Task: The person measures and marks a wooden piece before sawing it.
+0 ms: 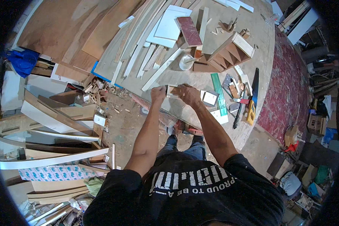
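At the near edge of the worktable (pixel 192 118), my left hand (pixel 158 93) is closed on the left end of a short, light wooden piece (pixel 173 94). My right hand (pixel 189 94) grips the same piece, its fingers curled over the brown face. Just right of that hand lies a white-topped wooden block (pixel 209 98), beside a long green strip (pixel 219 96). Farther right are a yellow-handled saw (pixel 251 111) and a cluster of small tools and offcuts (pixel 235 88). What the fingers cover on the piece is hidden.
Beyond my hands stand a white tub (pixel 185 65) and a small compartmented wooden box (pixel 229 54), with long strips (pixel 133 56) and white panels (pixel 165 28). Plywood sheets (pixel 56 34) and curved boards (pixel 56 116) are piled at left. A red-topped surface (pixel 280 90) is at right.
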The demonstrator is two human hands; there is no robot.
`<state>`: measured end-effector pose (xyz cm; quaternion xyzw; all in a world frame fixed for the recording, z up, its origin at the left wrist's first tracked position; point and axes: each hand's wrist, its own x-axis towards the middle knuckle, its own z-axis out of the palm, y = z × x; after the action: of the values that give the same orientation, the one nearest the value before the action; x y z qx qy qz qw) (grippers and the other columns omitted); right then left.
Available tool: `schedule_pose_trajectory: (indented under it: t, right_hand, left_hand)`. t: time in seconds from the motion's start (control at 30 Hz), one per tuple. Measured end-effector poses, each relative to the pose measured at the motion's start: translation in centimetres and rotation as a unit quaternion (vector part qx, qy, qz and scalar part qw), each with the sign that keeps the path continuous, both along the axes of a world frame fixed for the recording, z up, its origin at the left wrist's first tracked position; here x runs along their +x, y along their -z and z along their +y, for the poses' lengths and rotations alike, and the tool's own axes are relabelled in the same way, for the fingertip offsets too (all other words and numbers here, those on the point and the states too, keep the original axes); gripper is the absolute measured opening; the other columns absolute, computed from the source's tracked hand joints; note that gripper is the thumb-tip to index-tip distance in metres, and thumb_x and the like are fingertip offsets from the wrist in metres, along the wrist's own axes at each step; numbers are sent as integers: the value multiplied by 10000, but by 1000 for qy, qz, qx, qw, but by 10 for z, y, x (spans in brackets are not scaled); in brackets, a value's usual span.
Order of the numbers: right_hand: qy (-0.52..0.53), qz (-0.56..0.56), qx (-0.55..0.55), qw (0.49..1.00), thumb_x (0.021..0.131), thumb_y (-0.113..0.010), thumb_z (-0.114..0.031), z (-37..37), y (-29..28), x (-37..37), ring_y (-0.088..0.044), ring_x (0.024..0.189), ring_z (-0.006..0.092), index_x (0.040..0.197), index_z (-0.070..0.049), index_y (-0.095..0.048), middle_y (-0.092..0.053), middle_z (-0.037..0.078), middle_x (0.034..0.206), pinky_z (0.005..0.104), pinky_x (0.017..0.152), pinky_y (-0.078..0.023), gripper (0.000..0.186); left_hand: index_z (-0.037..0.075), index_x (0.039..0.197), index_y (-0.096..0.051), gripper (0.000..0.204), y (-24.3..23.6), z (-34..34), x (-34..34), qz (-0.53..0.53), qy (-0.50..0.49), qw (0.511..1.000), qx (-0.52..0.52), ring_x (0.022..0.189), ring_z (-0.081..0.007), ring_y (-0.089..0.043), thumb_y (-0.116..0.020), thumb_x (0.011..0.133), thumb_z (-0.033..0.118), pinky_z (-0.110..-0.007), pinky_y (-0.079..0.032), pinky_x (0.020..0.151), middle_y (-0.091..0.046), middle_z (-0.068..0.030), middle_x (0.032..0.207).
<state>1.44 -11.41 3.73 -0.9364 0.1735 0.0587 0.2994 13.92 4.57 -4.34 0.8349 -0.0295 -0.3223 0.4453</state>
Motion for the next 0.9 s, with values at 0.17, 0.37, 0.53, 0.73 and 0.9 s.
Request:
schedule_pose_trajectory:
  t: [0.17,0.37,0.53,0.73,0.9]
  right_hand:
    - [-1,-4,-19,1000,807,-717,-187,-1,11,2,-678,1042,302,1224,-152,-639,-656,64,1240,411,868,-573,425]
    - [-18,-24,-29,999,800,-725,-180,1,8,0,-684,1029,305,1226,-149,-637,-669,62,1220,410,865,-574,436]
    - [-2,-41,-20,999,782,-733,-123,0,10,-1,-674,1053,311,1218,-140,-637,-674,75,1212,415,876,-568,446]
    - [-28,-10,8,1000,791,-738,-172,3,9,6,-645,1111,320,1270,-102,-610,-637,124,1281,399,945,-544,501]
    - [-20,-11,9,1000,773,-760,-147,-4,17,2,-649,1093,318,1255,-95,-615,-642,109,1250,396,936,-543,505]
  left_hand:
    - [-42,1240,-639,365,13,20,-33,-43,-35,997,-62,966,-198,-709,-624,904,101,-299,-540,847,-736,-155,1093]
    - [-19,1252,-635,391,-14,12,-52,-104,-49,990,-83,1057,-253,-701,-628,865,35,-326,-533,936,-705,-196,1159]
    - [-41,1272,-607,439,-29,7,-50,-143,16,989,-38,1042,-270,-703,-653,839,20,-339,-542,929,-694,-212,1167]
    - [-24,1263,-610,489,-25,11,-37,-148,36,987,-54,986,-262,-712,-722,790,27,-357,-548,879,-720,-184,1092]
    - [4,1378,-516,668,-44,-2,-23,-203,160,966,-12,968,-267,-707,-759,756,30,-365,-558,861,-717,-172,1100]
